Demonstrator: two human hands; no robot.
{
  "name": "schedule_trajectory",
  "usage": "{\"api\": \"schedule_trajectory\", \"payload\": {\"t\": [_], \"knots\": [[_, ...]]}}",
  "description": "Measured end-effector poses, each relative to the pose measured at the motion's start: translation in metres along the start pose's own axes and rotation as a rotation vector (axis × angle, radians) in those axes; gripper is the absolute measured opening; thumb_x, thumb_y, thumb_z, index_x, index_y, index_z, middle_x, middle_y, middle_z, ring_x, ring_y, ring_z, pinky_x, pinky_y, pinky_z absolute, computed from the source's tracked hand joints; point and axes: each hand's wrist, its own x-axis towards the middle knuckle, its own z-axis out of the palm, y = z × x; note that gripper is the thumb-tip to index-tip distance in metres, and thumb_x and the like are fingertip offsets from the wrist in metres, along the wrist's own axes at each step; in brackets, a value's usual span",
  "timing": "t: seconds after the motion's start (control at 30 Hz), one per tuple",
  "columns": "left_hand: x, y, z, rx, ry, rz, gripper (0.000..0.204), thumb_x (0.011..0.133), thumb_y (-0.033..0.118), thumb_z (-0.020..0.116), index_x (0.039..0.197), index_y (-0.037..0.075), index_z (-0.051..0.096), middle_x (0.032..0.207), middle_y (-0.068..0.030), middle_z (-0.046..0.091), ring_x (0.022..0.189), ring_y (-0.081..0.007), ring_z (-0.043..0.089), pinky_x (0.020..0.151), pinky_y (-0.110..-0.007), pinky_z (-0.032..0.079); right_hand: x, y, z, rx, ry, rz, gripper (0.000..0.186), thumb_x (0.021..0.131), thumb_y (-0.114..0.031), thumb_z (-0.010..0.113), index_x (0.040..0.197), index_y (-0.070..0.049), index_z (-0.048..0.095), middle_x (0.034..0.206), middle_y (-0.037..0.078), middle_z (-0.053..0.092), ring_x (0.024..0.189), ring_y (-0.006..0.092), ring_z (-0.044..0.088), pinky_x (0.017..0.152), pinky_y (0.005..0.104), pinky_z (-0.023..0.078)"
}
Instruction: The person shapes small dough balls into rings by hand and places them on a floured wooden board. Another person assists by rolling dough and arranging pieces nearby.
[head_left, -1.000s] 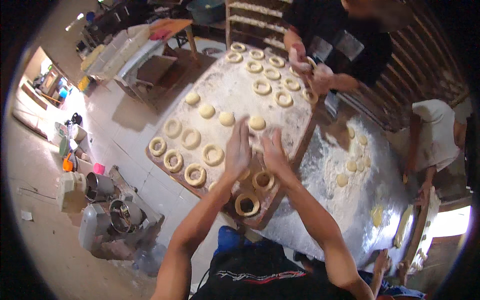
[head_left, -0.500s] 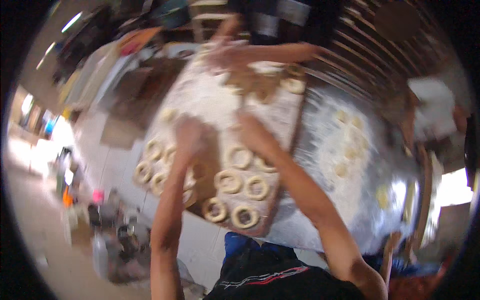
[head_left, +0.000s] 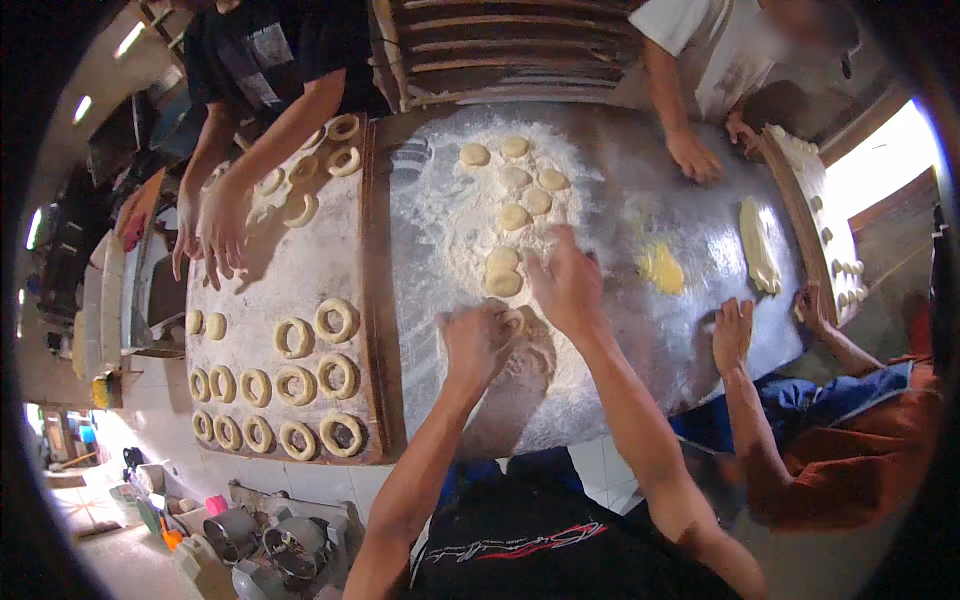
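Over the floured middle of the metal table, my left hand [head_left: 474,345] is closed, fingers curled, with a pale bit of dough [head_left: 514,321] showing at its fingertips. My right hand [head_left: 567,287] is beside it, to the right and a little farther off, fingers partly spread with nothing visible in them. Just left of its fingertips lie two touching dough rounds [head_left: 502,271]. Several more flat dough rounds [head_left: 514,217] sit in the flour beyond. To the left, a floured wooden board [head_left: 290,265] bears rows of dough rings [head_left: 295,385].
A co-worker's hands [head_left: 222,225] reach over the board's far left. Another person's hand [head_left: 694,157] rests at the table's far right. A third person's hand [head_left: 733,335] is at the near right edge. Yellow fat [head_left: 661,268] and a pale dough strip [head_left: 760,247] lie on the right.
My view and both hands have swung right, from the board with dough rings to the floured metal table. My left hand has closed beside the dough rounds.
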Motion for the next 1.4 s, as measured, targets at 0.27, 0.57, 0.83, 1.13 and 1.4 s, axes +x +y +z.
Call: {"api": "schedule_trajectory", "payload": {"t": [0.27,0.57,0.83,1.13,1.4], "knots": [[-0.041,0.065,-0.014,-0.786,-0.016,-0.177,0.036,0.075,0.002,0.065,0.110,-0.001,0.060,0.085,-0.0094,0.068,0.080,-0.0153,0.065,0.074,-0.030,0.051,-0.078,0.038,-0.048,0.920,-0.457,0.208,0.032,0.089,-0.017,0.066,0.116,-0.002,0.055,0.089,0.006,0.066,0.082,0.0125,0.062,0.073,0.0263,0.051],[-0.061,0.083,-0.054,-0.621,-0.071,-0.095,0.085,0.070,-0.001,0.067,0.145,0.016,0.030,0.069,-0.0075,0.054,0.062,-0.0193,0.055,0.059,-0.035,0.047,-0.067,-0.006,-0.072,1.091,-0.688,0.263,0.032,0.074,0.001,0.067,0.096,-0.006,0.044,0.084,0.004,0.049,0.076,0.0108,0.048,0.069,0.0254,0.047],[-0.041,0.028,-0.081,-0.409,0.017,0.182,0.100,0.075,0.006,0.069,0.151,0.026,0.008,0.096,-0.0261,0.061,0.091,-0.0444,0.061,0.075,-0.046,0.052,-0.042,-0.053,-0.029,0.350,-0.330,-0.109,0.045,0.074,0.004,0.062,0.109,-0.004,0.035,0.078,0.008,0.044,0.070,0.0214,0.046,0.069,0.0360,0.044],[-0.048,-0.005,-0.085,-1.022,0.717,-0.254,0.052,0.098,0.010,0.040,0.147,0.012,0.023,0.077,-0.0087,0.058,0.060,-0.0159,0.054,0.058,-0.035,0.046,-0.074,-0.100,0.005,1.102,-0.506,0.343,0.057,0.070,-0.002,0.058,0.120,-0.008,0.030,0.099,0.007,0.043,0.090,0.0179,0.048,0.082,0.0290,0.043],[-0.064,-0.007,-0.067,-0.959,0.717,-0.093,0.051,0.099,0.012,0.039,0.147,0.009,0.023,0.081,-0.0117,0.056,0.063,-0.0238,0.054,0.060,-0.035,0.047,-0.078,-0.111,-0.005,1.293,-0.574,0.532,0.040,0.082,-0.026,0.049,0.117,-0.015,0.033,0.086,0.003,0.043,0.083,0.0159,0.048,0.079,0.0291,0.041]]}}
